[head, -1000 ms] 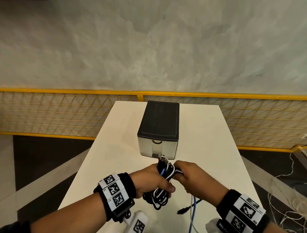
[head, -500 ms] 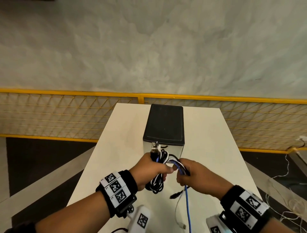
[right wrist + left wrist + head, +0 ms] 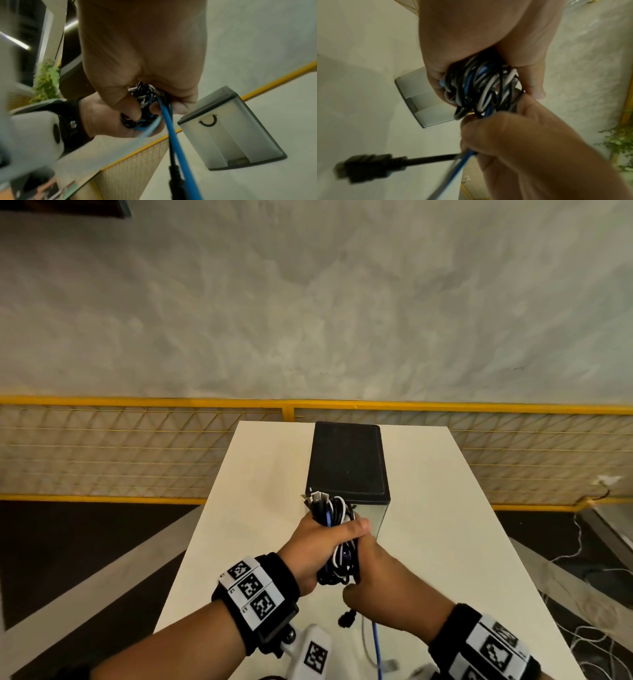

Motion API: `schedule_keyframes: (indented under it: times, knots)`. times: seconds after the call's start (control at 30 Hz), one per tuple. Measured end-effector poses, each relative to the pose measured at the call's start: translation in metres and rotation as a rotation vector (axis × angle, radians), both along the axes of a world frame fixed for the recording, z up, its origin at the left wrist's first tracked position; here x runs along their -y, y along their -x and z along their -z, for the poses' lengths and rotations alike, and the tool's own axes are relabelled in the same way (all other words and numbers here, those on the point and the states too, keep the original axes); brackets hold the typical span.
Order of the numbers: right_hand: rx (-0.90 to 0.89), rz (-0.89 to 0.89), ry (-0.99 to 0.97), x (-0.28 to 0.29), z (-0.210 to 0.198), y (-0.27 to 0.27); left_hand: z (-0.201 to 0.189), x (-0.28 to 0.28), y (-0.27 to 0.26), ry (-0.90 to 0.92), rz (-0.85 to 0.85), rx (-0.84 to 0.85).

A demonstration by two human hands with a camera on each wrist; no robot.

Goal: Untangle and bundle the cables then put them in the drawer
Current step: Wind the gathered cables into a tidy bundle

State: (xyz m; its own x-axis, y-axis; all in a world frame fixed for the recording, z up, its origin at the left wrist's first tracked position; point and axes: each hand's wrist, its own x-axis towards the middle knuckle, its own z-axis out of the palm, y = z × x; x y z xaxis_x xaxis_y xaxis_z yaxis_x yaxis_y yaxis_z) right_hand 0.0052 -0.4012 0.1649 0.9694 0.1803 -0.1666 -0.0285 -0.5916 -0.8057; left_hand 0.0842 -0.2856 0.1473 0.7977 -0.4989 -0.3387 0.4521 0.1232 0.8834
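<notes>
My left hand point(image 3: 317, 549) clamps cable bundle point(image 3: 337, 539), mostly coiled, above table point(image 3: 260, 508). My right hand point(image 3: 383, 583) pinches loose blue cable point(image 3: 376, 642) and black plug lead point(image 3: 347, 618), unwound. Drawer box point(image 3: 347, 460) closed; stowing remains.

a grey mottled wall point(image 3: 308, 302) fills the upper half of the head view, lit evenly with soft cloudy patches. along its foot runs a yellow rail point(image 3: 137, 400) over a wire mesh fence point(image 3: 102, 453), spanning the frame from left to right, with a yellow post point(image 3: 288, 414) near the centre. a white table point(image 3: 445, 525) reaches from the lower middle up to the fence. at lower left the floor point(image 3: 51, 542) is dark, crossed by a pale diagonal stripe point(image 3: 102, 570). at lower right thin white wires point(image 3: 582, 577) lie loose on the floor. a dark edge point(image 3: 68, 207) shows at the upper left corner. in the right wrist view a green plant point(image 3: 46, 83) shows at the left, blurred.
</notes>
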Motion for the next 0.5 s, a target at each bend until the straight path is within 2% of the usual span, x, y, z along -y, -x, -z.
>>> schedule_keyframes:
  times: [0.13,0.33,0.5]
  knots:
    - [-0.029,-0.032,0.006,-0.001,0.006,-0.001,-0.001,-0.001,-0.001,-0.013,0.021,-0.035]
    - [-0.081,-0.032,-0.231,0.021,0.017,-0.012,-0.003,0.005,0.0,-0.043,0.136,-0.011]
    - [-0.192,-0.061,-0.411,0.032,0.014,-0.004,0.007,0.017,0.014,0.031,0.045,-0.035]
